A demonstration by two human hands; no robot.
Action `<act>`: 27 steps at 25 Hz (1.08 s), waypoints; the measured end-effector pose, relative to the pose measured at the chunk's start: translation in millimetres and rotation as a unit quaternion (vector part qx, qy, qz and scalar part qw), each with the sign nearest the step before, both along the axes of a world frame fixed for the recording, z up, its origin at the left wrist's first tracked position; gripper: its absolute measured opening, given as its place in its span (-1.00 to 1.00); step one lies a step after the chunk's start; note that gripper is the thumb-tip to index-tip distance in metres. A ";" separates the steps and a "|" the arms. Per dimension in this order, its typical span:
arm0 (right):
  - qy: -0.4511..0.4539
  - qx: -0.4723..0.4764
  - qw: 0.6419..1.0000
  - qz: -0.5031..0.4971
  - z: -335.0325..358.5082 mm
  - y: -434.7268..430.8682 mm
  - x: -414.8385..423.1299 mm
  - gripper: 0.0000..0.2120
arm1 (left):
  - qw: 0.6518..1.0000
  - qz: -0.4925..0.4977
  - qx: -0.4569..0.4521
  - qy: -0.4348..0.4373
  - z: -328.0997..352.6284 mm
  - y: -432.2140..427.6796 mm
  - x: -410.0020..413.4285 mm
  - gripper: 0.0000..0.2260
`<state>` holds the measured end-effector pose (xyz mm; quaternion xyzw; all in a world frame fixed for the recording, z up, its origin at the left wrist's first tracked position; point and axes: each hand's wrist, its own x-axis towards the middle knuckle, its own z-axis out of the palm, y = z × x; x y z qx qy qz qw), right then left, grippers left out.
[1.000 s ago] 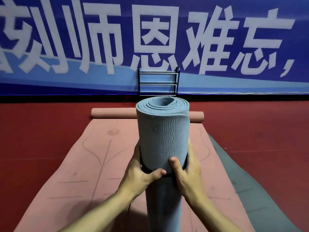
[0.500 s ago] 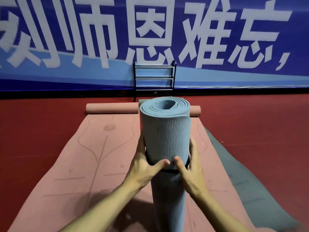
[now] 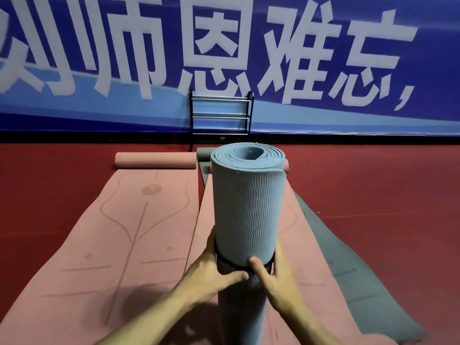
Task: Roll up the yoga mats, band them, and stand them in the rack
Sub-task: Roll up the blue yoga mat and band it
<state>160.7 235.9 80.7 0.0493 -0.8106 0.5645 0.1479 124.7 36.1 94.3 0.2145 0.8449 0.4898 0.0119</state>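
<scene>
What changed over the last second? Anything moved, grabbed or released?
Little. The left hand and right hand appear to have worked the black band slightly further down the blue roll. Nothing released: both keep their grip around the upright roll at the band. Pink mats, grey mat and rack stayed put.

I see the blue mat (image 3: 249,207) rolled tight and upright, wavy ribbing outward, with a black band (image 3: 231,265) ringing it partway down. Two pink mats (image 3: 112,245) lie flat on the floor, far ends rolled, a grey mat (image 3: 348,265) alongside. The black rack (image 3: 221,117) stands against the wall.
</scene>
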 end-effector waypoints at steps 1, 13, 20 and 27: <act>-0.001 0.006 1.000 0.006 1.9 1.1 1.4 -0.25 | 1.000 0.002 0.013 0.010 3.8 -2.3 -1.1 -0.08; -0.029 0.098 0.994 0.043 -14.8 15.5 17.1 -0.14 | 0.998 0.022 -0.049 -0.025 -1.9 3.9 -1.6 -0.09; -0.042 0.090 0.995 0.005 -8.9 20.5 7.8 -0.20 | 0.991 -0.014 -0.118 -0.060 -12.7 -2.1 -12.0 -0.21; -0.073 0.134 0.988 -0.004 -36.0 28.9 8.5 0.15 | 0.996 -0.006 -0.061 -0.067 -28.3 -4.4 -11.0 -0.07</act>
